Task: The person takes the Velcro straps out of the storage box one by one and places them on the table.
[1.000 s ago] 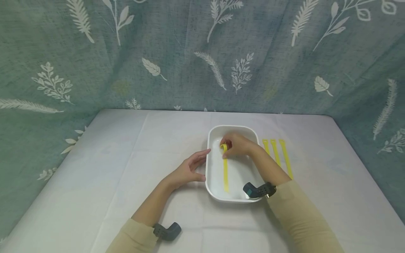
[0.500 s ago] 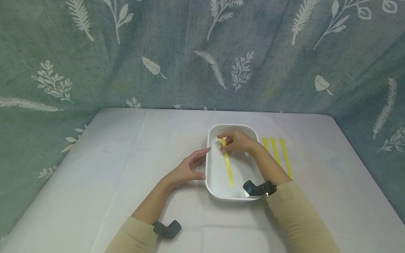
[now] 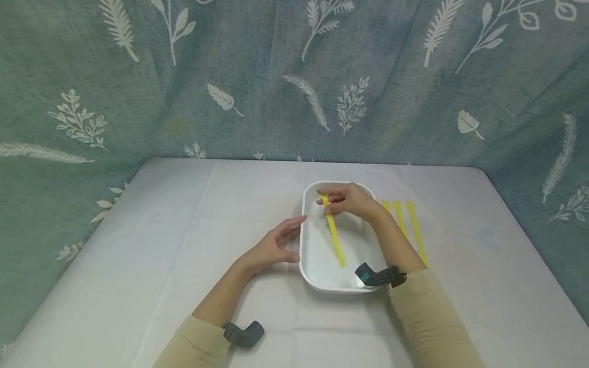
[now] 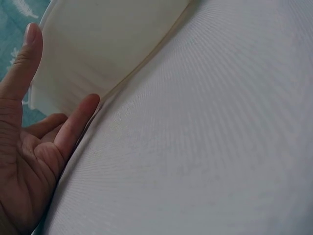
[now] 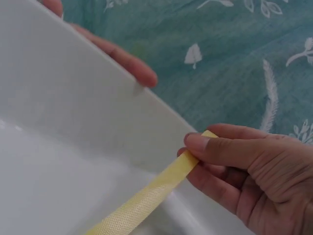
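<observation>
A white rectangular tray (image 3: 309, 278) with rounded corners and raised walls sits on the table. Over its inside, my right hand (image 3: 352, 200) pinches the upper end of a flat yellow strap (image 3: 334, 236) between thumb and fingers. The strap slants down toward the near side of the tray. Up close in the right wrist view, the strap (image 5: 139, 203) has a fine textured face. My left hand (image 3: 272, 249) rests at the tray's left wall, with thumb and fingers spread along it. In the left wrist view its fingertips (image 4: 90, 102) lie right at the outer wall.
Several more yellow straps (image 3: 415, 227) with slotted heads lie side by side to the right of the tray, partly hidden by my right forearm. White cloth (image 3: 221, 204) covers the table. A green-blue leaf-patterned curtain (image 3: 257, 112) hangs behind it.
My right hand has risen toward the far end of the tray, drawing the strap's upper end up. The curled end is straightened and the lower end has swung right. The left hand stays put.
</observation>
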The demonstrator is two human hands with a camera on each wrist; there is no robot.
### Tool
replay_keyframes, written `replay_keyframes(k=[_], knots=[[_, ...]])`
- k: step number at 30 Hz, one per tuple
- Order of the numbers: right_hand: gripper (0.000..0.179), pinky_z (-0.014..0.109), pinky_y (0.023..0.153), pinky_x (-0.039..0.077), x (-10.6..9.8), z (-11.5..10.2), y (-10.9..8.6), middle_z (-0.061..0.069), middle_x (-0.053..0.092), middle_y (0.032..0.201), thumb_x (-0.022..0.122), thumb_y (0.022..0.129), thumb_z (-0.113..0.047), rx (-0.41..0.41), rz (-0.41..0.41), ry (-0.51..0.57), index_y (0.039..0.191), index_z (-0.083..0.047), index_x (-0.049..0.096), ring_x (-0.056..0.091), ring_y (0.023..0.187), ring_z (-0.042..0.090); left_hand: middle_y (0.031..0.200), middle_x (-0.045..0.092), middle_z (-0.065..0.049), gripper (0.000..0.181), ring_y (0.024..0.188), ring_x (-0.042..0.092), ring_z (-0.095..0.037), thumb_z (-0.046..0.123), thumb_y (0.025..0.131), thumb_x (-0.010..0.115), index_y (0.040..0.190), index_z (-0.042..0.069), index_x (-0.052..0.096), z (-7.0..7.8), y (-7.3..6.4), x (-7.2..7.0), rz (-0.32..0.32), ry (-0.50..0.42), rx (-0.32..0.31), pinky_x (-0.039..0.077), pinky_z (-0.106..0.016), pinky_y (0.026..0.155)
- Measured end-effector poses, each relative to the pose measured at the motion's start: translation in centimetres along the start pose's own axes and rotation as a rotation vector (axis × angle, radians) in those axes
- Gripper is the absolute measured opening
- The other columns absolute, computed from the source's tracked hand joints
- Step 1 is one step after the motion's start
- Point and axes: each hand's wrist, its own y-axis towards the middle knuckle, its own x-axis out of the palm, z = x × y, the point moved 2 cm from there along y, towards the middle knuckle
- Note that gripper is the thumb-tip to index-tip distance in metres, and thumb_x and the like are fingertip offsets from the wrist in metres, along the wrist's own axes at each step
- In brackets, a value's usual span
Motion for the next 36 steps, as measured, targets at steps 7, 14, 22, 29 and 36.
replay_keyframes(k=[7,14,22,29,36], knots=[[0.059,0.034,0.080,0.057,-0.8,-0.8,-0.8,0.020,0.052,0.135,0.070,0.082,0.000,-0.056,-0.041,0.103,0.137,-0.004,0.048,0.068,0.092,0.017,0.153,0.029,-0.007,0.089,0.143,0.024,-0.023,0.009,0.074,0.080,0.147,0.026,0.032,-0.5,0.0,0.1,-0.008,0.004,-0.008,0.027,-0.042,0.113],[0.067,0.034,0.081,0.057,-1.7,-2.4,-1.8,0.019,0.045,0.142,0.071,0.081,0.000,-0.071,-0.064,0.117,0.142,-0.008,0.043,0.069,0.087,0.016,0.153,0.029,-0.005,0.089,0.143,0.023,-0.023,0.006,0.074,0.079,0.147,0.026,0.032,-0.1,-0.2,0.1,0.003,0.016,-0.003,0.027,-0.041,0.113],[0.074,0.036,0.076,0.058,-3.3,-3.3,-3.3,0.013,0.040,0.147,0.070,0.081,0.002,-0.103,-0.073,0.154,0.146,-0.011,0.037,0.071,0.085,0.021,0.154,0.029,-0.005,0.091,0.143,0.024,-0.021,0.015,0.072,0.083,0.147,0.027,0.033,0.1,0.0,0.0,-0.002,0.015,0.016,0.027,-0.039,0.113],[0.076,0.036,0.074,0.059,-4.8,-3.6,-4.5,0.014,0.035,0.150,0.067,0.082,0.005,-0.149,-0.088,0.155,0.148,-0.008,0.031,0.071,0.085,0.023,0.154,0.028,-0.006,0.092,0.143,0.023,-0.022,0.020,0.070,0.084,0.147,0.025,0.033,0.4,0.0,0.0,-0.003,0.012,0.017,0.026,-0.039,0.114],[0.078,0.036,0.076,0.058,-5.8,-3.9,-5.6,0.011,0.035,0.151,0.066,0.082,0.007,-0.135,-0.106,0.177,0.149,-0.010,0.029,0.071,0.086,0.023,0.154,0.027,-0.009,0.092,0.144,0.022,-0.024,0.017,0.071,0.083,0.148,0.024,0.032,0.3,-0.1,-0.1,-0.009,-0.003,0.025,0.025,-0.039,0.114]])
